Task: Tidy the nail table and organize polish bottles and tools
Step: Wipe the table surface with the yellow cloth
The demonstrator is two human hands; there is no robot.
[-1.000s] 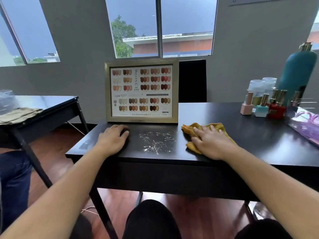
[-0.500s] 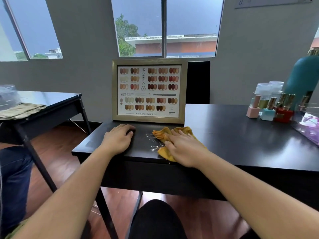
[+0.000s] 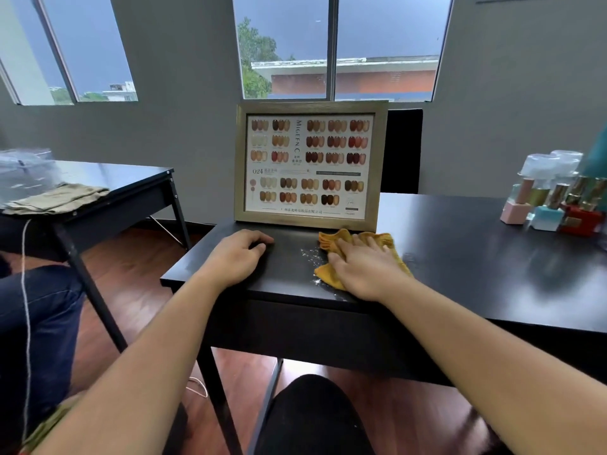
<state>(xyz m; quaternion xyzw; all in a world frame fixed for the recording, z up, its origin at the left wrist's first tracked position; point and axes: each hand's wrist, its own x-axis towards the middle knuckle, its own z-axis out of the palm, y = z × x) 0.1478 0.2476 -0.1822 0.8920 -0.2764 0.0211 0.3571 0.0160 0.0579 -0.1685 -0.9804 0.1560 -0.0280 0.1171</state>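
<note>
The black rectangular table (image 3: 476, 257) carries an upright gold-framed nail colour chart (image 3: 308, 162) at its far left. The chart's legible print reads "MIGFEN C" vertically and "024"; the smaller text cannot be read. The right hand (image 3: 364, 267) lies flat with fingers straight and slightly spread, pressing on the crumpled yellow cloth (image 3: 326, 239). The cloth sits just in front of the frame's lower right corner, close to the table's near edge. The left hand (image 3: 236, 257) rests on the tabletop with fingers loosely curled, holding nothing. Bare tabletop extends rightward to the small square-based polish bottles (image 3: 545, 218) at far right. Scattered white powder (image 3: 310, 254) lies between the hands, touching the cloth's left edge.
</note>
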